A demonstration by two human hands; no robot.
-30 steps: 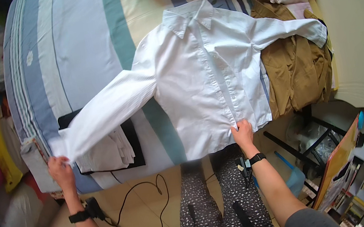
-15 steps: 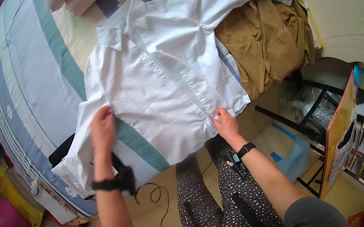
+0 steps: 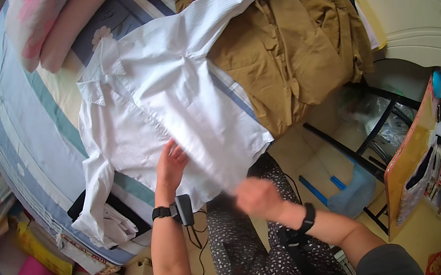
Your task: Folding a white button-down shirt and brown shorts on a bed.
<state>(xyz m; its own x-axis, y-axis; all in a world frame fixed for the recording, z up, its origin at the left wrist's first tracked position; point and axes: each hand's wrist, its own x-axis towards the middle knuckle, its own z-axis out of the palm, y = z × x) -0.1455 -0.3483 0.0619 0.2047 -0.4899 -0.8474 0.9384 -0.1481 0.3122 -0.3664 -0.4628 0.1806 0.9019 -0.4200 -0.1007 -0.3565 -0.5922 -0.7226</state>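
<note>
A white long-sleeved cotton shirt (image 3: 168,105) is spread front-up across the striped blue-and-cream bed (image 3: 28,140) in the centre of the frame. The left hand (image 3: 170,166) is laid flat on its lower front, fingers (image 3: 176,150) extended and gripping nothing. The right hand (image 3: 257,196) is blurred near the hem at lower centre; its fingers' state cannot be told. A tan crumpled garment (image 3: 294,55) lies at upper right.

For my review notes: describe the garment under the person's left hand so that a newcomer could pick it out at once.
On the striped bed, the white shirt lies spread flat, collar toward the pillows. The left hand rests on it. Unlike the crumpled brown clothes beside it, it is plain white.
</note>
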